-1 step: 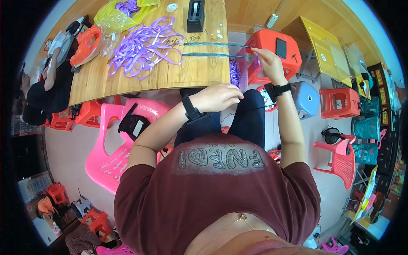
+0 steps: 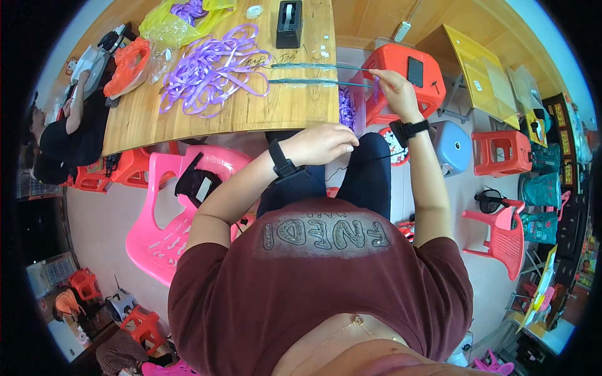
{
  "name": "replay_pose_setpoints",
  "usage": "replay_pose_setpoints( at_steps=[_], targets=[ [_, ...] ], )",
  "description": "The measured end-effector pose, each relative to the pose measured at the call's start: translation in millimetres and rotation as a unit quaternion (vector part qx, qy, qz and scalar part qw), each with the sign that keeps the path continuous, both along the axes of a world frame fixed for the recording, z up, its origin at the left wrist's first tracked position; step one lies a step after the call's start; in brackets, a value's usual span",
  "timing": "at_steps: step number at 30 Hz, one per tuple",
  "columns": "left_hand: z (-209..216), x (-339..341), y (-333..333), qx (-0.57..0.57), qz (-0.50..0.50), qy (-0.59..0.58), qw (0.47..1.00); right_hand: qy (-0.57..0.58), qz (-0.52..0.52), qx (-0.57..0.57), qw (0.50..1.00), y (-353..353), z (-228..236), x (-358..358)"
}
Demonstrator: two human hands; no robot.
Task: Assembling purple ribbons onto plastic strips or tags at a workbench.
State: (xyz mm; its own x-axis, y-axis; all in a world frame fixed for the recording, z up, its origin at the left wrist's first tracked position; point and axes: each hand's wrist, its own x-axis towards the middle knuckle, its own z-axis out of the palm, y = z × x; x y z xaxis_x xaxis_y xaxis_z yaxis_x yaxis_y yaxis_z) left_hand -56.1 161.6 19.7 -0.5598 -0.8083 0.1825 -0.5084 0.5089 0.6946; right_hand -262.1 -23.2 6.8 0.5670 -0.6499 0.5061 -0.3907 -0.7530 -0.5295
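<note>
Two thin dark green rods (image 2: 303, 81) lie side by side under clear tape on the wooden table (image 2: 276, 116). Their ends reach past the table's right edge. At those ends my right hand (image 2: 398, 91) is closed in a pinch on a purple ribbon (image 2: 376, 91), a short piece of which hangs below the fingers. My left hand (image 2: 320, 143) is over my lap at the table's front edge, with its fingers bent and pressed together; what they hold, if anything, is hidden. A clear bin of purple ribbon pieces (image 2: 346, 106) stands between the hands, beside the table.
A heap of loose purple ribbon (image 2: 210, 72) covers the table's middle, near a yellow bag (image 2: 182, 28) and a black tape dispenser (image 2: 288, 25). Right of the rods, a red stool (image 2: 429, 69) bears a phone (image 2: 415, 71). A pink chair (image 2: 160, 225) stands at left; another person (image 2: 69, 125) sits beyond.
The fingers of my right hand and the ribbon in them have shifted very slightly left. My left hand stays where it was.
</note>
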Motion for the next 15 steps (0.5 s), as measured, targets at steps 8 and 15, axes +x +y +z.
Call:
replay_pose_setpoints(
  at_steps=[8, 15],
  targets=[
    [17, 16, -37, -0.061, 0.074, 0.012, 0.995, -0.085, 0.070, 0.288, 0.951, -69, -41, 24],
    [2, 34, -111, -0.135, 0.161, -0.092, 0.973, -0.188, 0.131, 0.388, 0.893, -61, -86, 50]
  ],
)
